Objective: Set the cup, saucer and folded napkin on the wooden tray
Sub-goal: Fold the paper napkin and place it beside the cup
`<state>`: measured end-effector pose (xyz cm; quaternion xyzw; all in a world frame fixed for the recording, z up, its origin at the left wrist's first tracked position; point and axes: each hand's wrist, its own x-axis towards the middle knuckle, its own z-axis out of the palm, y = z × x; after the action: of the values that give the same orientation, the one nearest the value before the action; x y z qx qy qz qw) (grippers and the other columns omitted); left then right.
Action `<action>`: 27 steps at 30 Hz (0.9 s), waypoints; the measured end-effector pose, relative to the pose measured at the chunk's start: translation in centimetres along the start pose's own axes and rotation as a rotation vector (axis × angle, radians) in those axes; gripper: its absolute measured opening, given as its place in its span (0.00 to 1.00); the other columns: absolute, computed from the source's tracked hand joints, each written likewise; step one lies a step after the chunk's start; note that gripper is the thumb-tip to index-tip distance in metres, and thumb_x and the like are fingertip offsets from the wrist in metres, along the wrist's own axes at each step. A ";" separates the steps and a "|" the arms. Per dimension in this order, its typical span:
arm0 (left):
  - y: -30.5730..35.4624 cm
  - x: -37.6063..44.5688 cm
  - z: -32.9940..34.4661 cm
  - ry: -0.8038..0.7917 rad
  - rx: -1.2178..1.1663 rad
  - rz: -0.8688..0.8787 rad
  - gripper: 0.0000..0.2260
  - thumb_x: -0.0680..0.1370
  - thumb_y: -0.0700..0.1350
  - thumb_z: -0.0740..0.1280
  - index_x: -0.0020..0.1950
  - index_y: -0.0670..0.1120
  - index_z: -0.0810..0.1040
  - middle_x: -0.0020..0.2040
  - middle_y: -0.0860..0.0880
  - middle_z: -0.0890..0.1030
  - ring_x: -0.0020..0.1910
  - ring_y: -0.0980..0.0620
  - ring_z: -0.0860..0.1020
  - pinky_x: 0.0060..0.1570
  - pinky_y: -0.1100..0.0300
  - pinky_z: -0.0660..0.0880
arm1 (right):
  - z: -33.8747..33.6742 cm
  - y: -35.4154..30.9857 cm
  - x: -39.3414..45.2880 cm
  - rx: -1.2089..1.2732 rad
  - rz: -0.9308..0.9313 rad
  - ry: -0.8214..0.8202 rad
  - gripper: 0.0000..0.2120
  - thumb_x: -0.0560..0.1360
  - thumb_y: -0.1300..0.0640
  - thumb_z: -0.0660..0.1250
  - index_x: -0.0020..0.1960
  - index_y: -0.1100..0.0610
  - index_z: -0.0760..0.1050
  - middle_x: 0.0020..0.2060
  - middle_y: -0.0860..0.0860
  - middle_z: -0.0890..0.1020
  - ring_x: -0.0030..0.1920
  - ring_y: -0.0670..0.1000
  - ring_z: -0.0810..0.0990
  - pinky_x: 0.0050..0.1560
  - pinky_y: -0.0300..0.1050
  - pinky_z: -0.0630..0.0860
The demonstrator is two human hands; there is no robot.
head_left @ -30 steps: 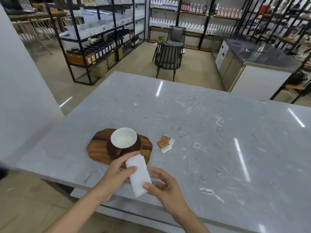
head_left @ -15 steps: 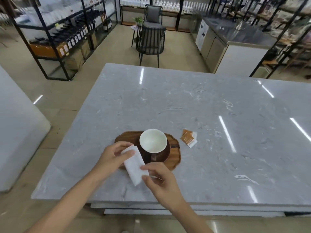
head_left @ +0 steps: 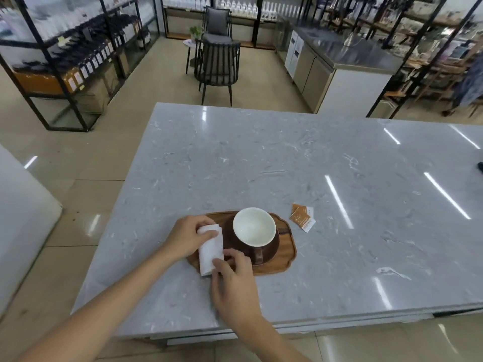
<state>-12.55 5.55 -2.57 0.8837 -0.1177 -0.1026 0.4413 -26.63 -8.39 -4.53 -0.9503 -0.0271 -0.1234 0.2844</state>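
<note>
A wooden tray (head_left: 286,253) lies near the front of the grey marble table (head_left: 287,165). On it sits a dark brown saucer (head_left: 271,253) with a cup (head_left: 254,228), white inside and brown outside, its handle toward me. A folded white napkin (head_left: 211,249) lies across the tray's left end, its near corner over the edge. My left hand (head_left: 187,237) pinches the napkin's far end. My right hand (head_left: 235,280) holds its near end with fingertips.
Two orange-and-white sachets (head_left: 302,216) lie on the table just right of the tray. A dark object (head_left: 480,167) pokes in at the table's right edge. Beyond the table stand a black chair (head_left: 218,65), shelving racks (head_left: 65,56) and a steel counter (head_left: 339,56).
Both hands have carried the napkin from in front of the tray down onto its left end. The camera has tilted down and shifted, so the tray appears nearer the middle.
</note>
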 end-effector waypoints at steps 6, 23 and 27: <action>-0.8 0.8 0.1 0.096 0.210 0.081 0.08 0.74 0.48 0.75 0.53 0.53 0.85 0.48 0.56 0.86 0.55 0.51 0.74 0.54 0.54 0.76 | 1.1 0.2 -0.3 -0.269 -0.153 -0.063 0.23 0.74 0.52 0.66 0.67 0.58 0.76 0.65 0.53 0.80 0.57 0.55 0.78 0.53 0.51 0.80; -1.6 1.2 1.6 0.302 0.283 0.378 0.08 0.75 0.51 0.74 0.48 0.49 0.89 0.45 0.56 0.88 0.48 0.48 0.76 0.47 0.55 0.76 | 1.3 1.1 -0.7 -0.375 -0.242 -0.129 0.29 0.77 0.49 0.64 0.76 0.55 0.68 0.74 0.50 0.73 0.71 0.54 0.73 0.64 0.52 0.76; -1.3 0.4 1.3 0.266 0.310 0.421 0.15 0.79 0.52 0.65 0.54 0.46 0.88 0.51 0.52 0.87 0.51 0.48 0.79 0.50 0.51 0.79 | 1.4 1.5 -0.9 -0.348 -0.251 -0.148 0.28 0.77 0.49 0.64 0.76 0.55 0.68 0.74 0.51 0.73 0.72 0.53 0.73 0.67 0.51 0.75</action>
<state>-12.36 5.26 -4.41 0.9025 -0.2538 0.1272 0.3239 -27.01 -8.82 -6.66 -0.9807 -0.1443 -0.0904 0.0956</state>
